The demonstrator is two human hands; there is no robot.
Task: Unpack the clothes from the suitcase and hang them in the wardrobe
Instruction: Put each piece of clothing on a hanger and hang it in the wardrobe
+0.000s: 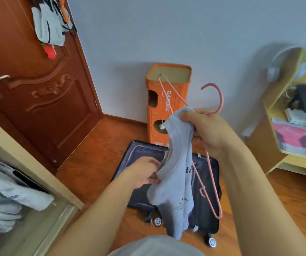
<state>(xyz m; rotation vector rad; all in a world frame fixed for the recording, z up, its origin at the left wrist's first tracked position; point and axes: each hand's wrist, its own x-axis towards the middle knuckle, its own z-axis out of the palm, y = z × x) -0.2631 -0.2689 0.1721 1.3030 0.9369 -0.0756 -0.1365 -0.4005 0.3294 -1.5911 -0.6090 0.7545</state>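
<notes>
A pale blue garment (176, 189) with dark print hangs in front of me over the open dark suitcase (205, 206) on the floor. My right hand (205, 132) grips the garment's top together with a pink wire hanger (215, 100), whose hook points up and whose lower arm reaches down to the right. My left hand (144, 172) pinches the garment's left edge lower down. The wardrobe (10, 191) stands open at the lower left, with light clothes hanging inside.
A brown wooden door (43, 93) with clothes hung on it is at the left. An orange cardboard tower (167, 100) stands against the wall behind the suitcase. A yellow shelf unit (277, 108) with folded items is at the right. Wooden floor surrounds the suitcase.
</notes>
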